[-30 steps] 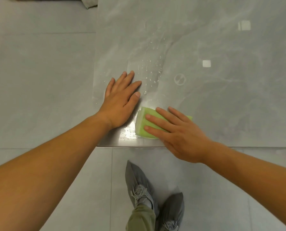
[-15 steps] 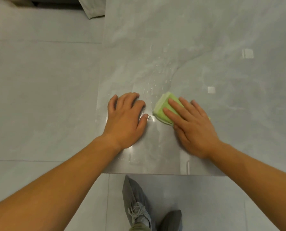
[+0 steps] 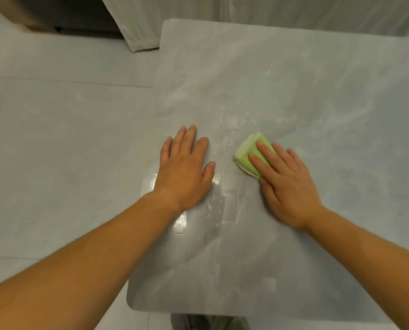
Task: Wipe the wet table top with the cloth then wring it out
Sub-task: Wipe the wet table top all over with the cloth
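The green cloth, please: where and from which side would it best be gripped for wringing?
Probably the far-left end, which sticks out past the straight fingers of the right hand. The cloth lies flat and folded on the table, so pinch that thick stacked edge from the far-left side.

I see pale grey floor tiles (image 3: 55, 144) filling the left side, with thin grout lines running across them. At the top a whitish fabric drape (image 3: 141, 27) hangs down to the floor. Beside it, in the corner, sits something dark brown (image 3: 32, 13) that I cannot identify. A grey shoe (image 3: 186, 321) shows at the bottom edge.
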Tool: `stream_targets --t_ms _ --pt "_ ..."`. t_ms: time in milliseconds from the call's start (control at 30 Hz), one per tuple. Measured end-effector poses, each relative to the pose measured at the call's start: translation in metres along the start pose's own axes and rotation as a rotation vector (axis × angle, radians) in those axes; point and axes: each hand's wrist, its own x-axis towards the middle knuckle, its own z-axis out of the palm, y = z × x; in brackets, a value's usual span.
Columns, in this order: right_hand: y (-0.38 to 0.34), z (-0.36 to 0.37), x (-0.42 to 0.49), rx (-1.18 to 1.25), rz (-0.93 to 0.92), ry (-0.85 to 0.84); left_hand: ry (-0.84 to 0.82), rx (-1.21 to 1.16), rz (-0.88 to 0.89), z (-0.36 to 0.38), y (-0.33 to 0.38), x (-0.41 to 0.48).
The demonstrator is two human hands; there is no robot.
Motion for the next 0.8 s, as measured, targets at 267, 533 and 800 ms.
stream_targets --t_ms 267,533,800 --pt "0.023 -0.011 0.096 -0.007 0.108 0.078 0.003 0.036 -0.069 -0.018 -0.003 0.092" --pt "0.07 -0.035 0.204 0.036 0.171 0.078 -0.036 0.095 -0.164 -0.026 -0.008 0.143" --pt "0.072 -0.037 0.225 0.024 -0.173 -0.041 0.027 0.04 -0.155 -0.023 -0.009 0.143"
